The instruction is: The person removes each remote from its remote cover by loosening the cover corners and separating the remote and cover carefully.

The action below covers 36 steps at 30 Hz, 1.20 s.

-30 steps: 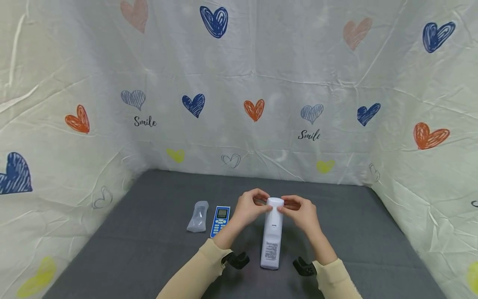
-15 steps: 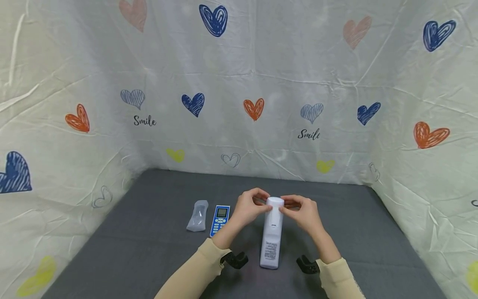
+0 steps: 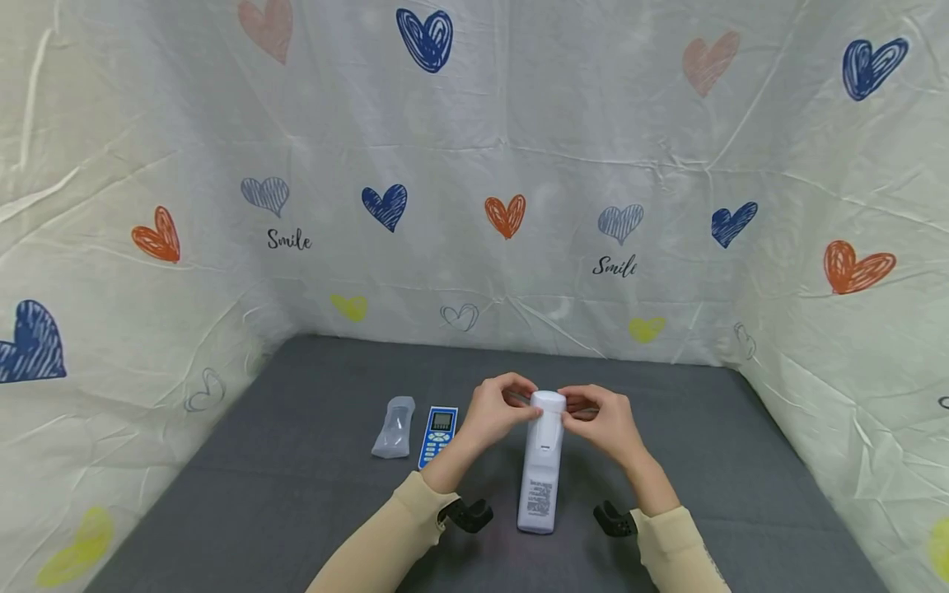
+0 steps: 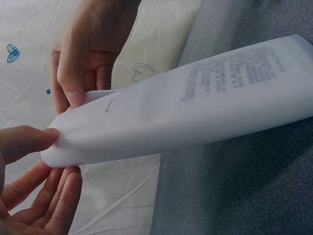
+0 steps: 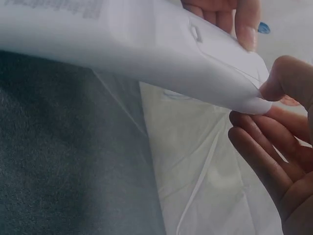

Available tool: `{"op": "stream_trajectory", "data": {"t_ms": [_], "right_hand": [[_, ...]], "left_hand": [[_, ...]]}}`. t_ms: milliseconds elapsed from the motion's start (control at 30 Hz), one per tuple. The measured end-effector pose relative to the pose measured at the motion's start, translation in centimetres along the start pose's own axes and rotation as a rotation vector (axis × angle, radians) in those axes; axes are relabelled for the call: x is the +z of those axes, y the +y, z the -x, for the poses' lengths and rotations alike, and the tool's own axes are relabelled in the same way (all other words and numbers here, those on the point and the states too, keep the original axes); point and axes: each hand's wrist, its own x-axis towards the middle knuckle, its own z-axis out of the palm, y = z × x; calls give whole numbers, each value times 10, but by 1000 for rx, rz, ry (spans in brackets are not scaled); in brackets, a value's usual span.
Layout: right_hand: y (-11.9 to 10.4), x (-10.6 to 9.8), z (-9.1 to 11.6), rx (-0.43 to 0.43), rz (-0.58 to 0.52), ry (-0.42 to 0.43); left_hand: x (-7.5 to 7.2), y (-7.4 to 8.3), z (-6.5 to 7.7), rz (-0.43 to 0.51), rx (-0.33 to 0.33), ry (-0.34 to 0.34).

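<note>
In the head view, a white remote control (image 3: 539, 469) is held back side up, its far end raised off the table. Printed text and a battery cover (image 3: 547, 428) show on its back. My left hand (image 3: 498, 409) pinches the far end from the left, thumb on the back near the cover's edge and fingers beneath. From the right, my right hand (image 3: 602, 420) grips the same end, its thumb at the cover's side edge. In the left wrist view, the cover's edge (image 4: 100, 95) by the right thumb looks slightly raised.
To the left lies a blue remote-like device (image 3: 437, 436) with a small screen and several buttons, partly behind my left wrist. Beside it is a translucent plastic sleeve (image 3: 394, 428). Heart-printed cloth (image 3: 504, 272) walls in the grey table (image 3: 296, 494) at the back and sides.
My right thumb has shifted slightly right, from the remote's back toward its edge, and the right forearm has moved a little right. My left hand keeps its place.
</note>
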Motion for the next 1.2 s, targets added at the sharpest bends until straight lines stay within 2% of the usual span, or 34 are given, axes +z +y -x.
{"op": "stream_trajectory", "data": {"t_ms": [167, 300, 533, 700, 1033, 1200], "right_hand": [[4, -1, -1, -34, 29, -14], [7, 1, -1, -55, 43, 6], [8, 3, -4, -160, 115, 46], [9, 4, -6, -217, 127, 61], [13, 6, -8, -223, 111, 111], [-14, 5, -4, -236, 93, 144]], "left_hand": [[1, 2, -1, -4, -2, 2], [2, 2, -1, -4, 8, 3], [1, 2, 0, -16, 13, 14], [-1, -1, 0, -20, -3, 14], [-3, -2, -2, -32, 10, -6], [-4, -3, -2, -41, 20, -21]]}}
